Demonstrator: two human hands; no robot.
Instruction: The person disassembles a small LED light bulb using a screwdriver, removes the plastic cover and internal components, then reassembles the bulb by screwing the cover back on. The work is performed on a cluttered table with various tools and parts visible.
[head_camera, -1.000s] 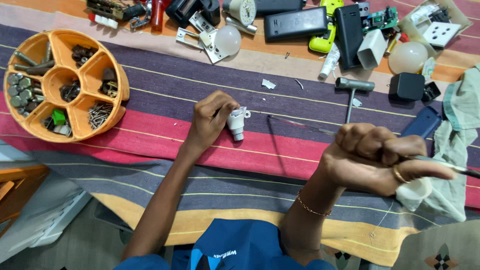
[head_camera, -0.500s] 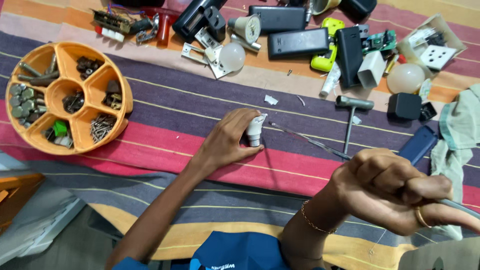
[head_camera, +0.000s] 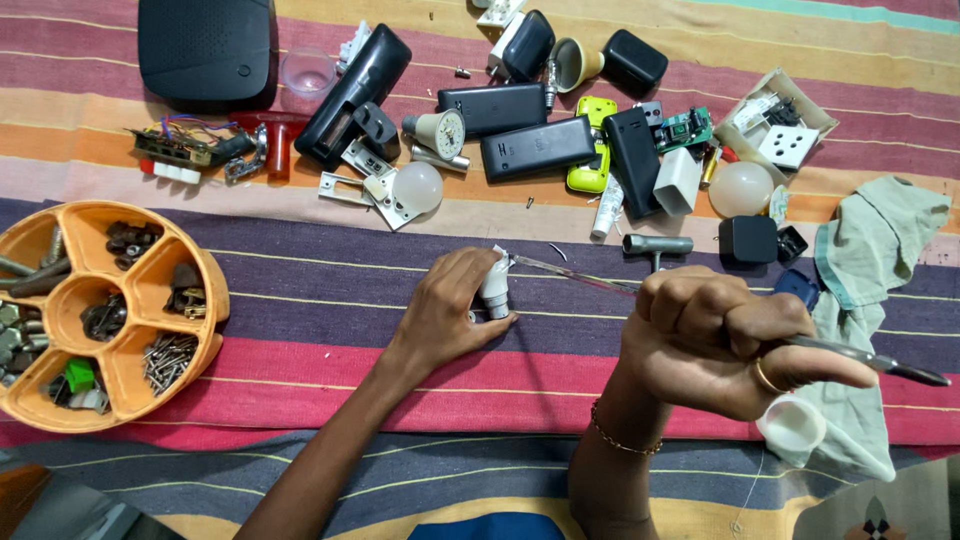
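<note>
So far, we have our left hand (head_camera: 445, 320) pressed down on the striped woven mat (head_camera: 300, 300), fingers wrapped around a small white plastic bulb base (head_camera: 494, 290) that stands roughly upright near the middle of the mat. Our right hand (head_camera: 725, 345) is raised closer to the camera, closed in a fist around the handle of a long thin metal tool (head_camera: 570, 272); whether it is a screwdriver or a probe we cannot tell. Its slim shaft runs leftward, and the tip sits at the top of the bulb base, touching or just beside it.

We judge the job to be at an early or middle stage: the base looks whole, with no separated parts lying beside it, so the prying or loosening seems yet to be finished. A white round diffuser dome (head_camera: 795, 423) lies on the pale green cloth (head_camera: 880, 240) below our right hand; whether it belongs to this base we cannot say.

At the left, the orange round sorting tray (head_camera: 215, 300) holds screws and small hardware in its compartments, well apart from both hands. Black cases, 2 frosted bulbs and circuit pieces lie scattered along the far edge.
</note>
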